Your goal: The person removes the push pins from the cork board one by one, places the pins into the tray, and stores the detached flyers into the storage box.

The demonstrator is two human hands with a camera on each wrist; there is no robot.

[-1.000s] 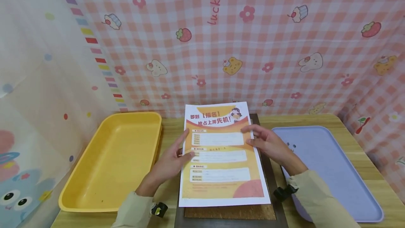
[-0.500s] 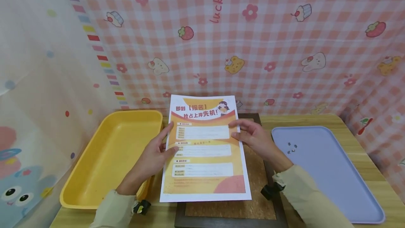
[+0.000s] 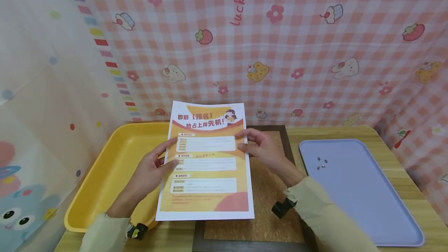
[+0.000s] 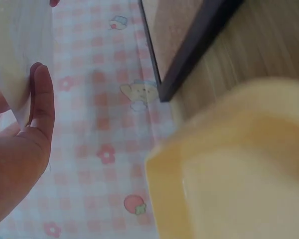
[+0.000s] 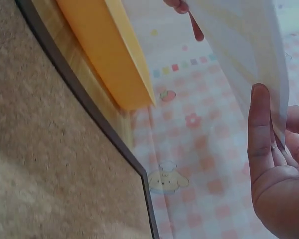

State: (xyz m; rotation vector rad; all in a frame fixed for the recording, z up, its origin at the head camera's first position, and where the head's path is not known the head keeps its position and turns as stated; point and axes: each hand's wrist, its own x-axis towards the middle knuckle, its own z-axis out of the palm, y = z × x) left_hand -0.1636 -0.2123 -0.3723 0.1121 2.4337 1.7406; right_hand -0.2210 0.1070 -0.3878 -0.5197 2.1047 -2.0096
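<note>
Both hands hold up a printed paper sheet (image 3: 204, 166), with orange and yellow artwork and white text boxes. My left hand (image 3: 148, 170) pinches its left edge, thumb on the printed face and fingers partly behind. On the opposite edge, my right hand (image 3: 264, 149) pinches the paper the same way. In the right wrist view the sheet (image 5: 249, 45) is seen nearly edge-on, apart from the board below. A framed cork board (image 3: 255, 230) lies on the table, partly hidden under the sheet. The sheet also overlaps the yellow tray (image 3: 105, 178) in the head view.
A lilac tray (image 3: 364, 193) lies at the right with several small shiny metal pieces (image 3: 322, 163) on it. The wooden table (image 3: 409, 166) ends at a pink checked cloth (image 3: 224, 49) behind. A white patterned cloth (image 3: 42, 69) hangs at the left.
The hands have carried the sheet left, from above the cork board to partly over the yellow tray. More of the cork board and the metal pieces now show.
</note>
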